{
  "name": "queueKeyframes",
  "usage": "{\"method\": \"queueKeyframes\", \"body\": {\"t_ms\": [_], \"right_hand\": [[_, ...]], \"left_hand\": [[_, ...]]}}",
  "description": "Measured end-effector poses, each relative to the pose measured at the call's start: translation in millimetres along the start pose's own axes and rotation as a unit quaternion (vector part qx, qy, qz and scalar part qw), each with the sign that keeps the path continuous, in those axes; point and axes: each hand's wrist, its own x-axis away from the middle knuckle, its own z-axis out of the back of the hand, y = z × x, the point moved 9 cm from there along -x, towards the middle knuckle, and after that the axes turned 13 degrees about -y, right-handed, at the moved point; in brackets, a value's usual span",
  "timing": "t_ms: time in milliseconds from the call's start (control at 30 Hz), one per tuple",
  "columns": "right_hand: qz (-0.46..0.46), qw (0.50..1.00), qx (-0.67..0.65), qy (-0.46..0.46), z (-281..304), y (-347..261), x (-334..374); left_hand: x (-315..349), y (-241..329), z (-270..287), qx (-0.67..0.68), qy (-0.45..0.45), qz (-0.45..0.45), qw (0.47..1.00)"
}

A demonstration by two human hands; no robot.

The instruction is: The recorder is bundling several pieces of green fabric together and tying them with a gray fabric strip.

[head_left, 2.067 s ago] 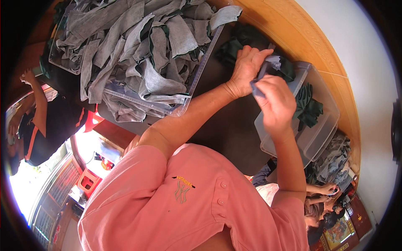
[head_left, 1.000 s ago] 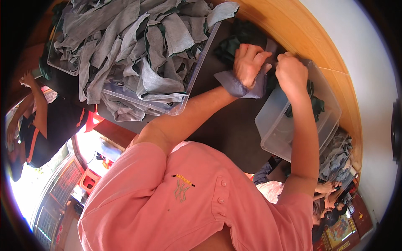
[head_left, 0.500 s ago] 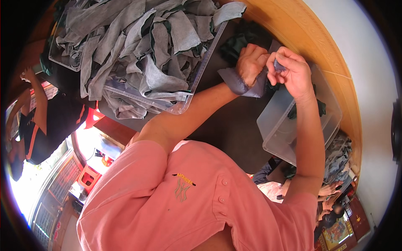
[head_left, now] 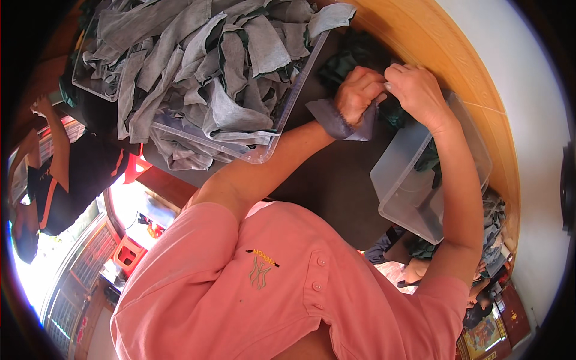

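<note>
My left hand (head_left: 359,95) is closed over the dark table, its fingers curled and touching my right hand's fingertips. A purple-grey cloth piece (head_left: 330,119) lies around my left wrist and under that palm, with a frayed edge showing. My right hand (head_left: 415,95) is bent down at the wrist, fingers pinched together; what they hold is hidden behind them. Dark green cloth (head_left: 393,113) shows just below the two hands. Beneath my right forearm stands a clear plastic bin (head_left: 405,201) with some dark green cloth pieces (head_left: 427,157) in it.
A large clear tub (head_left: 271,147) heaped with grey cloth strips (head_left: 240,54) stands at the left. More dark green cloth (head_left: 341,67) lies behind my left hand. A wooden panel (head_left: 480,84) curves along the far right. Another person (head_left: 78,180) is at the far left, beside a red stool (head_left: 128,255).
My right hand has turned over from palm up, where a small dark bluish thing showed in its fingers, to knuckles up. My left hand has shifted slightly left and down.
</note>
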Motion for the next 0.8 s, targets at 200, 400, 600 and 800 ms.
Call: {"method": "queueKeyframes", "body": {"t_ms": [200,400,600,800], "right_hand": [[0.004,1.0,-0.015,-0.003,4,-2,0],[-0.016,0.999,-0.046,0.009,-2,3,3],[-0.035,0.995,-0.092,0.001,-5,7,1],[-0.052,0.991,-0.122,-0.015,-5,10,0]], "left_hand": [[2,11,11,-0.05,0.015,0.061,0.997],[-18,-18,32,-0.124,0.101,0.245,0.956],[-22,-38,29,-0.18,0.064,0.294,0.936],[-22,-36,29,-0.168,0.068,0.29,0.94]]}}
